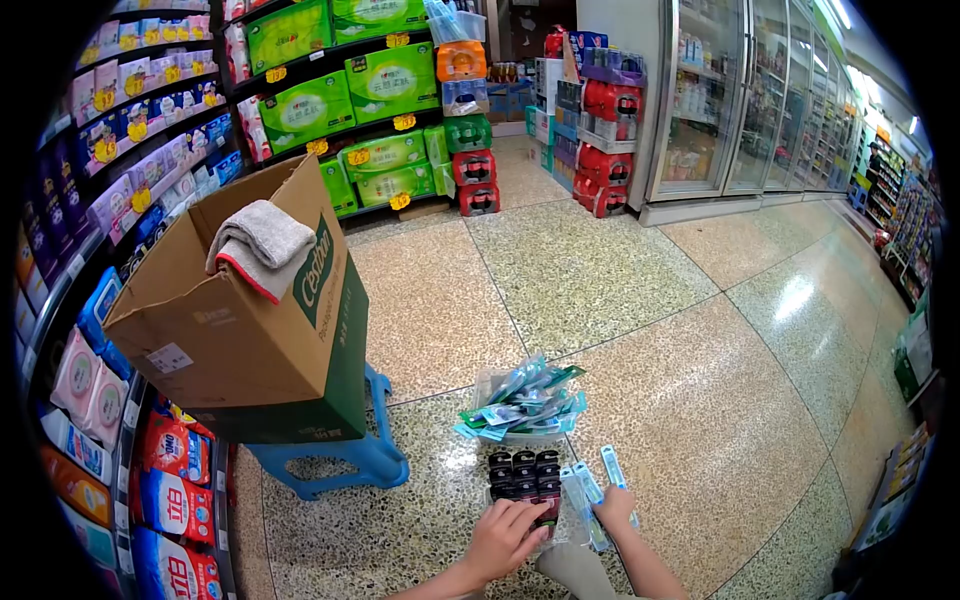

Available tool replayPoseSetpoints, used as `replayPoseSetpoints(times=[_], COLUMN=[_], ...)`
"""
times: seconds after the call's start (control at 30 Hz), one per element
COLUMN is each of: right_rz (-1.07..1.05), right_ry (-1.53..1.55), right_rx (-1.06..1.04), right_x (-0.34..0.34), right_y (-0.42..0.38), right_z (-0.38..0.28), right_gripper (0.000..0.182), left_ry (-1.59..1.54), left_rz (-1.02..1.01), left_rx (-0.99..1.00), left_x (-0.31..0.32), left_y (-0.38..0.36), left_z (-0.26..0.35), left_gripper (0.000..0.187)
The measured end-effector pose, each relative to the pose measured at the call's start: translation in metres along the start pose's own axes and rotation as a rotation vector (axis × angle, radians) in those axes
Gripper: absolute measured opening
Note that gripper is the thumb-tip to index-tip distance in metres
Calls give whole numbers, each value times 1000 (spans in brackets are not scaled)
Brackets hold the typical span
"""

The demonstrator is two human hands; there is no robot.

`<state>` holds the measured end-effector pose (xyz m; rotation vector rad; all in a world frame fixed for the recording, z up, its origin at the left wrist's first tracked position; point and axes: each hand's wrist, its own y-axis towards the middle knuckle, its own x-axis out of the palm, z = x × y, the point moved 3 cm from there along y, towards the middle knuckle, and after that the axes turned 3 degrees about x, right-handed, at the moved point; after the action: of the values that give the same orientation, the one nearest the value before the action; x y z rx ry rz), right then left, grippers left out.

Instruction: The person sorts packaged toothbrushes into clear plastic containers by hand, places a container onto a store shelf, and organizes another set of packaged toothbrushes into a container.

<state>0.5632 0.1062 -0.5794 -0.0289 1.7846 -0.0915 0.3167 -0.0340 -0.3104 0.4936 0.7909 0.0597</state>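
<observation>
My left hand (pixel 508 532) lies with fingers stretched over a group of black and dark red packs (pixel 524 468) standing in rows on the floor. Its fingertips touch the nearest packs. To its right, my right hand (pixel 616 510) is closed around the lower end of a narrow light-blue toothbrush pack (pixel 610 462). Beside it, more light-blue toothbrush packs (pixel 578 492) lie side by side against the dark packs. Just beyond, a clear container (pixel 490 385) is heaped with blue-green toothbrush packs (pixel 530 395).
A large cardboard box (pixel 220 330) with a grey cloth (pixel 262 245) over its edge stands on a blue stool (pixel 385 455) at left. Shelves of packaged goods (pixel 385 85) line the left and back. Glass-door coolers (pixel 720 100) and stacked red drink packs (pixel 607 130) stand beyond.
</observation>
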Motion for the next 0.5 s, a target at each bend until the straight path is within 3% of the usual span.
replayPoseSetpoints(times=[0.5], right_rz=[-59], right_ry=[178], right_rx=[-6], right_x=[-44], right_y=[0], right_z=[-10], right_gripper=[33], left_ry=[34], left_rz=[0], left_rx=[7], left_x=[-1], left_y=[0], left_z=[-1], left_gripper=[34])
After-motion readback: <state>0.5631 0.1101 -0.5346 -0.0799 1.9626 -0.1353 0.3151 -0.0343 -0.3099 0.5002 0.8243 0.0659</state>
